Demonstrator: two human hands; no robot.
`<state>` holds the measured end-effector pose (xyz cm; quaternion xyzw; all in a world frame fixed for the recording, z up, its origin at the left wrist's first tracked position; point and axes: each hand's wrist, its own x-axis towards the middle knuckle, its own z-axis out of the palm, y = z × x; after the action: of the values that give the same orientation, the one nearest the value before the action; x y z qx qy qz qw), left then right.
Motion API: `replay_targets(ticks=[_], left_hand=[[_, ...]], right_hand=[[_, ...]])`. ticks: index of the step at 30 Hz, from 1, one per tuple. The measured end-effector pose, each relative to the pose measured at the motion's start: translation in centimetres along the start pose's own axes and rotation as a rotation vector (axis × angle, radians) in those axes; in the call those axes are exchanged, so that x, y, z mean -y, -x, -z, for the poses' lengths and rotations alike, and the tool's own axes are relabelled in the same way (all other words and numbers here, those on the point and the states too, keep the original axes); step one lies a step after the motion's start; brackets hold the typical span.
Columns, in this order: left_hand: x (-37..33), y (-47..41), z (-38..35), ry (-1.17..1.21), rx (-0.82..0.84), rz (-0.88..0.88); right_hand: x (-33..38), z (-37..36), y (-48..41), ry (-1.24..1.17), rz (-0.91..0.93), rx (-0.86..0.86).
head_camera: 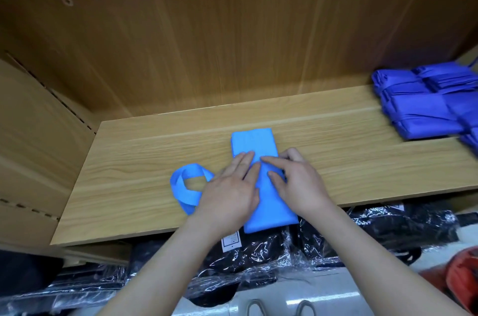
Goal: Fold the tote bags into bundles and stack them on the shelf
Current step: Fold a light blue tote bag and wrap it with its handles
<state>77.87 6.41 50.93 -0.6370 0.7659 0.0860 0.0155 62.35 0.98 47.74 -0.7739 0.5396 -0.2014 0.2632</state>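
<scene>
A light blue tote bag [254, 143], folded into a long narrow strip, lies on the wooden shelf [134, 160] and overhangs its front edge. Its handle loop [185, 185] sticks out to the left. My left hand [230, 191] lies flat on the strip's left side with straight fingers. My right hand [294, 181] presses on the right side, its fingers bent over a fold in the fabric. A pile of folded darker blue tote bags [426, 100] sits at the shelf's right end.
The shelf has a wooden back panel [207, 43] and a left side wall [33, 139]. Below the shelf's front edge lie black items wrapped in clear plastic [271, 253]. A red object [463, 274] shows at the lower right.
</scene>
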Motion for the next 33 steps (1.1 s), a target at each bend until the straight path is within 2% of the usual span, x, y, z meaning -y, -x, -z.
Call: replay_targets(ticks=[2,7,11,14,17,20,22,24,27,30,33], left_hand=[[0.8,0.0,-0.8,0.024,0.106,-0.008],[0.8,0.1,-1.1,0.118,0.101,-0.051],[1.0,0.5,-2.1,0.221,0.021,-0.105],[1.6,1.0,-2.8,0.357,-0.093,-0.150],[1.7,1.6,-3.6,0.629,-0.281,-0.069],[1.8,1.3,-2.9,0.962,-0.482,0.215],[2.0,0.7,-1.4,1.291,-0.433,0.347],[2.1,0.0,0.2,1.530,-0.360,0.356],[2.1,-0.9,2.8,1.409,-0.466,0.274],[2.0,-1.2,5.5,1.398,-0.550,0.215],[1.2,-1.1,6.5,1.345,-0.560,0.194]], right_hand=[[-0.4,0.2,0.0,-0.038,-0.014,0.007],[0.4,1.0,-1.5,-0.155,-0.205,0.002],[1.4,1.5,-3.8,-0.099,-0.262,0.098],[1.5,2.3,-4.5,-0.279,-0.334,0.213],[1.2,2.4,-4.2,-0.515,-0.317,0.247],[1.6,2.5,-3.1,-0.780,-0.286,0.259],[1.7,2.7,-2.7,-0.870,-0.254,0.247],[2.3,3.3,-2.5,-0.896,-0.208,0.239],[4.2,5.4,-2.6,-0.806,-0.082,0.201],[6.0,8.2,-2.7,-0.772,0.042,0.197],[6.5,9.0,-3.0,-0.830,0.052,0.123]])
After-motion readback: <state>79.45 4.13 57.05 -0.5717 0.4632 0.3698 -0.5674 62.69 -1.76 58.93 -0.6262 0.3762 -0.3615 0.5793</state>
